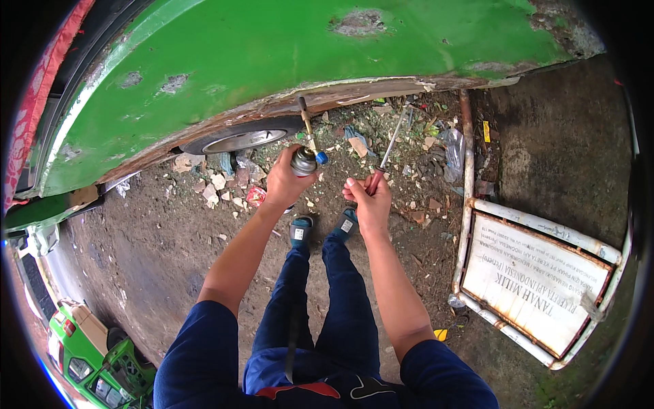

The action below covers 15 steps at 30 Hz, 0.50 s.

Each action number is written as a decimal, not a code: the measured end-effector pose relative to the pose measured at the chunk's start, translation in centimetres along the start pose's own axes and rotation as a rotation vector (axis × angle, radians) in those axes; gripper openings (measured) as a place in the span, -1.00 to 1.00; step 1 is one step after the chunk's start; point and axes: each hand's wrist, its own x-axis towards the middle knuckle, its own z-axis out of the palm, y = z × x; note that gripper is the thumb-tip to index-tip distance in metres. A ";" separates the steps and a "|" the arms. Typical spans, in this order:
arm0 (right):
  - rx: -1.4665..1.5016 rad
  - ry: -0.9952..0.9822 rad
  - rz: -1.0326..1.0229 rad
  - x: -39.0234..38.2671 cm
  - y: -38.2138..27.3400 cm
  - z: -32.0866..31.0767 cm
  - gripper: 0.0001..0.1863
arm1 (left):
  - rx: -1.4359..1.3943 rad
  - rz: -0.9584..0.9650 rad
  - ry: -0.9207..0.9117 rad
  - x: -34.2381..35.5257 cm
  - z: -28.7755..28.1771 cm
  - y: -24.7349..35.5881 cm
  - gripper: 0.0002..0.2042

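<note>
My left hand (286,180) grips a small metal gas canister (303,162) fitted with a blue-knobbed torch head (320,157); its brass nozzle points up toward the green vehicle body (238,48), and I cannot make out any flame. To its right, my right hand (369,199) is closed on the reddish handle of a long, thin metal tool (393,143), resembling a screwdriver, whose shaft points up and to the right. The body's lower edge (381,95) above both hands is rusty and flaking, with bare patches higher up. A wheel (242,141) shows underneath, left of the canister.
Broken flakes and plastic litter (221,184) lie on the dirty ground before my sandalled feet (300,232). A white pipe-framed sign (524,273) and its upright pipe (465,123) stand at the right. A green vehicle (102,368) is at the lower left.
</note>
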 end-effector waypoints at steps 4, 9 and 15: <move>-0.001 0.018 -0.005 0.1 -0.4 -0.3 -0.68 | 0.006 0.025 -0.010 0.4 0.5 0.6 -0.31; -0.007 0.032 0.000 0.4 -1.1 -1.2 -0.68 | 0.010 -0.005 -0.072 0.9 1.6 1.9 -0.32; -0.009 0.026 -0.006 1.0 -2.3 -2.4 -0.68 | 0.016 0.045 -0.087 1.7 3.1 2.7 -0.31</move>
